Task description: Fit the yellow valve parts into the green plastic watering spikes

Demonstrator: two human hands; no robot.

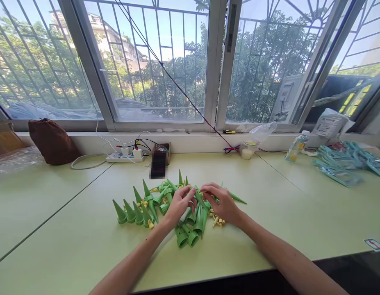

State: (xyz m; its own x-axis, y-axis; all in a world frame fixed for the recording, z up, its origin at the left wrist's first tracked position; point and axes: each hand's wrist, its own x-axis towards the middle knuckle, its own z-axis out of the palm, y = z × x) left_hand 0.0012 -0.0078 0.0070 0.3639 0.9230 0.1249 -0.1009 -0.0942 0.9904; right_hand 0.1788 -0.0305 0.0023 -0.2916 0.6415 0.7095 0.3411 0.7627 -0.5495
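My left hand [179,205] is closed around a green plastic cone-shaped spike [199,197], held slantwise above the pile. Close beside its upper end, the fingers of my right hand [222,203] are pinched together; whatever they hold is too small to make out. Under and around both hands lies a heap of hollow green spikes [198,227], some with their open ends facing me. Several green cones [138,216] stand point up in rows to the left. Small yellow plastic fittings [219,221] lie below my right hand, and more are scattered among the cones.
Along the back are a brown bag [53,143], a power strip [124,156] with cables, a blurred dark device [159,164], and a clear cup [248,150]. At right stand a bottle [296,146] and teal-edged clear packages [339,168]. Windows rise behind the table.
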